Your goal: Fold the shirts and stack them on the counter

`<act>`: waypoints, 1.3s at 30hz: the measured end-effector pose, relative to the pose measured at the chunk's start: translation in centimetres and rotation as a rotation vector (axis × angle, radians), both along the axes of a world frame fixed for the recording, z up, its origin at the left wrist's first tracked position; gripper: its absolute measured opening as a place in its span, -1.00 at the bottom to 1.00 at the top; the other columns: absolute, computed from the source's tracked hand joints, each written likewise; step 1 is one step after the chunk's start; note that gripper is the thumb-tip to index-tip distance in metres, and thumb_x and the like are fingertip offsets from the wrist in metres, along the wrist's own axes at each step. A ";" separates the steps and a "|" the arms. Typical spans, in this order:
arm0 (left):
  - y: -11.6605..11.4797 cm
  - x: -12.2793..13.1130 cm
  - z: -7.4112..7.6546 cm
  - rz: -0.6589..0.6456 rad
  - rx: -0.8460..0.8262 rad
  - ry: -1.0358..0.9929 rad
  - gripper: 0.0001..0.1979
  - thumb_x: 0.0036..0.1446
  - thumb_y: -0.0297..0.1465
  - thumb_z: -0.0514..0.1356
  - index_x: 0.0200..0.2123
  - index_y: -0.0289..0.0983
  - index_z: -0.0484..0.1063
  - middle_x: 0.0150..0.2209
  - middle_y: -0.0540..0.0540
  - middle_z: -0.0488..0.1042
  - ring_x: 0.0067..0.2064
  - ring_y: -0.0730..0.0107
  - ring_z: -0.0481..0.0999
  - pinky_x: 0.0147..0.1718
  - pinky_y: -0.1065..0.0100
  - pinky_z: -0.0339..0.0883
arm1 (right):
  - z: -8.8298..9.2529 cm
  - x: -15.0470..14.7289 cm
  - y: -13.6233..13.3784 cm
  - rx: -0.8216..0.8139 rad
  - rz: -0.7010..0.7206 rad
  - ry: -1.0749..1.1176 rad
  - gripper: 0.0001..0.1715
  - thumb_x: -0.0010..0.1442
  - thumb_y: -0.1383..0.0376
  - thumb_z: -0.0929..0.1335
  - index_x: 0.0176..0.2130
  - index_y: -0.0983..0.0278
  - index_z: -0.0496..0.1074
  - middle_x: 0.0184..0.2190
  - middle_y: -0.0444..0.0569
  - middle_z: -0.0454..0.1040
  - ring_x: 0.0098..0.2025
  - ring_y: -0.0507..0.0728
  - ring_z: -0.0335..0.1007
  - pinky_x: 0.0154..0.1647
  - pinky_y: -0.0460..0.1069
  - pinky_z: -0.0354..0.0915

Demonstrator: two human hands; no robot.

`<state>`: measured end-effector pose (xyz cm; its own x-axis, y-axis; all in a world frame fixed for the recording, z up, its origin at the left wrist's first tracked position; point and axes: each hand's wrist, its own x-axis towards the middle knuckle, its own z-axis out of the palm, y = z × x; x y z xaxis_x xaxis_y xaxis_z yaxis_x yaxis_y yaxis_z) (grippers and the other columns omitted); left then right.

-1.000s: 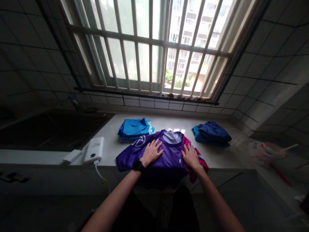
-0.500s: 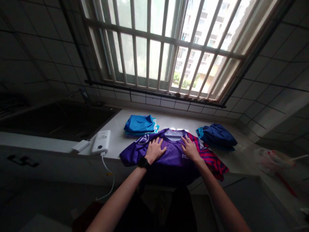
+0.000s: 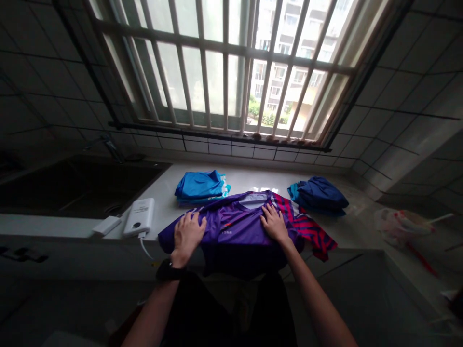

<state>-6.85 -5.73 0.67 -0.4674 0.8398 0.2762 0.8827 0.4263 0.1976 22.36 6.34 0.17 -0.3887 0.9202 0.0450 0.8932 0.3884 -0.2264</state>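
A purple jersey (image 3: pixel 235 224) lies on the white counter with its collar toward the window, its lower part hanging over the front edge. Its right sleeve is red and dark striped. My left hand (image 3: pixel 188 233), with a black watch on the wrist, rests on the left sleeve, fingers spread and fingertips slightly bent. Palm down, my right hand (image 3: pixel 275 222) lies open on the jersey just below the collar's right side. Behind the jersey sit a folded bright blue garment (image 3: pixel 200 185) at left and a folded navy garment (image 3: pixel 321 195) at right.
A white power bank (image 3: pixel 140 217) with a cable and a small white box (image 3: pixel 107 225) lie left of the jersey. Farther left is a dark sink (image 3: pixel 72 185) with a faucet (image 3: pixel 113 148). A plastic bag (image 3: pixel 401 224) stands at right, below the barred window (image 3: pixel 224 86).
My left hand has slid left from the chest onto the left sleeve, and lettering on the chest now shows. My right hand stays near the collar. The camera view has shifted slightly.
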 end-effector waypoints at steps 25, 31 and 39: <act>7.8 7.9 0.1 -0.475 -0.094 0.020 -0.35 0.31 -0.18 0.08 0.40 -0.27 0.16 0.36 -0.32 0.26 0.31 0.00 0.31 0.25 0.11 0.18 | -0.5 -0.7 -0.5 0.008 -0.269 -0.009 -0.21 0.42 0.00 0.12 0.44 0.34 0.08 0.50 0.18 -0.12 0.52 0.36 -0.30 0.44 0.42 -0.29; 7.8 7.9 0.6 -0.445 -0.139 -0.044 -0.28 0.29 -0.16 0.09 0.45 -0.20 0.04 0.39 -0.29 0.22 0.30 -0.02 0.33 0.24 0.10 0.17 | 2.2 2.6 1.6 -0.002 -0.185 0.072 -0.45 0.43 0.16 0.16 0.29 0.22 0.36 0.35 0.08 0.28 0.38 0.22 0.15 0.40 0.16 0.07; 7.9 7.9 0.3 -0.501 -0.104 -0.012 -0.33 0.30 -0.15 0.06 0.43 -0.19 0.12 0.40 -0.27 0.21 0.30 -0.02 0.32 0.22 0.08 0.18 | 4.8 14.8 1.8 -0.090 -0.648 -0.039 -0.61 0.20 0.21 0.38 -0.11 0.45 0.58 0.00 0.45 0.48 0.16 0.50 0.38 0.11 0.29 0.30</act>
